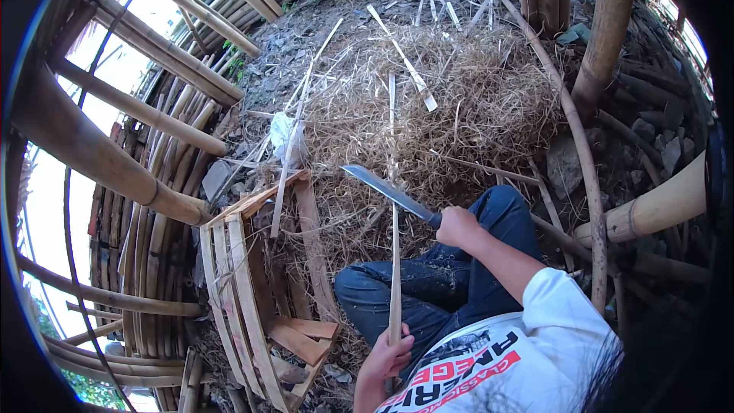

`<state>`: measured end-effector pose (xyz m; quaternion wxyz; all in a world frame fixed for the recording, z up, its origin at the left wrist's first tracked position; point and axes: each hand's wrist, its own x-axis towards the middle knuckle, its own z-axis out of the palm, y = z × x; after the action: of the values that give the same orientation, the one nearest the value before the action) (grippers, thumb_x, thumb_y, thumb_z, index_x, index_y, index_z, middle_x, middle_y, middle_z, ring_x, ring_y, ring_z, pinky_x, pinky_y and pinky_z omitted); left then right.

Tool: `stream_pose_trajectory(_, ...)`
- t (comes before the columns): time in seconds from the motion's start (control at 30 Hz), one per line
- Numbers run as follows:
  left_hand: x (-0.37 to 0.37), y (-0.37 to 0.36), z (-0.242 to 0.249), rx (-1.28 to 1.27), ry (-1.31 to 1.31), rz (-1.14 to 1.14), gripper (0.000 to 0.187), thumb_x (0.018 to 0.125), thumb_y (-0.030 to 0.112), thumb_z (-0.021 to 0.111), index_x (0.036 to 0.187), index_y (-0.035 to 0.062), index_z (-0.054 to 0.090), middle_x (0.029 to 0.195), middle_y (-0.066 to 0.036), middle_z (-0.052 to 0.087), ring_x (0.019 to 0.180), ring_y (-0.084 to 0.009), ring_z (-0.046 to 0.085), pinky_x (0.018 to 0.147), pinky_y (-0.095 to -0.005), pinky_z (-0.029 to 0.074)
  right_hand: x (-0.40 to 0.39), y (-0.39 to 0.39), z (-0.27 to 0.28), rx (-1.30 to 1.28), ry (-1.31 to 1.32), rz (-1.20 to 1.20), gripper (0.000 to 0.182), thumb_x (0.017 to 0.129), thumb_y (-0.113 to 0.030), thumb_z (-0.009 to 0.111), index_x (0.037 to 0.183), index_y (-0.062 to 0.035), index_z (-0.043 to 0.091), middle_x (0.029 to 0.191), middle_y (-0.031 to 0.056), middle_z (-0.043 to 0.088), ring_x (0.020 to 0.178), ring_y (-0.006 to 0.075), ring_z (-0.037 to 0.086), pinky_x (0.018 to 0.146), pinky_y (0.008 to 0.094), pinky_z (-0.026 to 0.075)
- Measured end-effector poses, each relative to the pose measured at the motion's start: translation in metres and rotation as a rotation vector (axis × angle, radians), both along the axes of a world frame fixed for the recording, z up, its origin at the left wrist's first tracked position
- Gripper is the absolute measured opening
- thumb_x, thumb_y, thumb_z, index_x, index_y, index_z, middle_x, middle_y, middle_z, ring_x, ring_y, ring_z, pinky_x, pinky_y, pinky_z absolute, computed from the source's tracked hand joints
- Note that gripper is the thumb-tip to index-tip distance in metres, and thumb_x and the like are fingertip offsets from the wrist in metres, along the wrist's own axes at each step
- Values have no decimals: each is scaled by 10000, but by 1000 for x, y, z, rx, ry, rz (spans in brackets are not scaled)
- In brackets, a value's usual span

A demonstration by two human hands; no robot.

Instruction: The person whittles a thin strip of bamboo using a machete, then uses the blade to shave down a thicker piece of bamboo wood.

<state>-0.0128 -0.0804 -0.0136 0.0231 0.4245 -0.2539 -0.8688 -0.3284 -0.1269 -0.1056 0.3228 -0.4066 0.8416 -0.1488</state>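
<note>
My right hand (457, 227) is wrapped round the dark handle of a machete (388, 189), whose long blade points up and to the left. The blade crosses over a long, pale bamboo strip (395, 275). Low in the view, close to my shirt, my left hand (390, 353) grips the near end of this strip. From there the strip runs away from me over my folded legs, and its far part lies over a heap of fibrous shavings (482, 99).
A wooden slatted crate (241, 291) stands to my left. More split strips (405, 61) lie on the shavings, with a white plastic bag (286, 138) beside them. Thick bamboo poles (115, 153) rise at the left, others (608, 23) at the right, near stones (566, 164).
</note>
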Motion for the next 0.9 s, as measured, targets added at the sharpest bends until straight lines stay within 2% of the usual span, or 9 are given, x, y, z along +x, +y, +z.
stream_pose_trajectory(0.13, -19, -11, -3, -137, -128, -37, 239, 929, 158, 660, 1003, 131, 434, 559, 80, 358, 381, -28, 310, 329, -208, 209, 38, 51, 21, -41, -47, 127, 269, 688, -145, 620, 923, -32, 685, 933, 232, 693, 924, 396, 668, 855, 473, 527)
stream_pose_trajectory(0.2, -28, -15, -2, -334, -257, -125, 250, 923, 175, 673, 996, 128, 439, 557, 74, 384, 380, -35, 316, 339, -216, 218, 53, 72, 32, -8, -153, 151, 327, 666, -172, 636, 968, -70, 710, 932, 233, 695, 928, 393, 670, 860, 468, 528)
stream_pose_trajectory(0.27, -32, -14, -3, -348, -258, -160, 258, 915, 173, 683, 974, 115, 439, 556, 67, 407, 382, -42, 329, 341, -229, 224, 56, 82, 28, 0, -258, 195, 370, 657, -198, 649, 998, -74, 720, 935, 234, 697, 928, 386, 673, 865, 461, 529)
stream_pose_trajectory(0.4, -28, -8, 1, -560, -324, -171, 286, 885, 142, 707, 975, 86, 441, 584, 63, 421, 456, -42, 363, 402, -241, 264, 32, 59, 27, 127, -191, 198, 421, 623, -217, 652, 1018, -98, 739, 976, 200, 706, 962, 356, 675, 869, 426, 538)
stream_pose_trajectory(0.43, -26, -9, 7, -630, -373, -188, 298, 875, 133, 714, 988, 77, 444, 601, 61, 426, 487, -42, 370, 427, -243, 274, 30, 52, 25, 84, -185, 228, 370, 624, -213, 620, 926, -31, 732, 973, 216, 703, 954, 350, 681, 840, 441, 544)
stream_pose_trajectory(0.5, -18, -12, 10, -735, -409, -202, 307, 867, 116, 713, 1018, 66, 450, 629, 59, 441, 509, -39, 382, 442, -247, 284, 27, 40, 34, 35, -158, 257, 362, 619, -214, 630, 918, -36, 732, 964, 214, 705, 942, 355, 682, 839, 440, 541)
stream_pose_trajectory(0.67, -3, 12, 20, -631, -325, -276, 305, 888, 71, 673, 1078, 80, 434, 586, 68, 450, 444, -37, 424, 386, -220, 288, 19, 20, 18, -50, -69, 168, 333, 633, -212, 638, 901, -37, 730, 951, 227, 702, 943, 367, 679, 846, 453, 536)
stream_pose_trajectory(0.73, -2, 27, 39, -566, -200, -291, 341, 900, 21, 632, 1151, 74, 407, 591, 68, 450, 443, -31, 426, 386, -216, 297, 5, 9, 7, -25, -51, -172, 315, 660, -203, 639, 910, -30, 722, 954, 240, 697, 957, 373, 674, 855, 460, 532)
stream_pose_trajectory(0.9, 0, 22, 43, -534, -226, -261, 323, 920, 74, 639, 1156, 64, 419, 596, 73, 430, 479, -21, 384, 422, -221, 284, 8, 22, 21, -89, -131, -116, 323, 710, -205, 648, 962, -10, 699, 959, 247, 693, 954, 387, 671, 856, 454, 534)
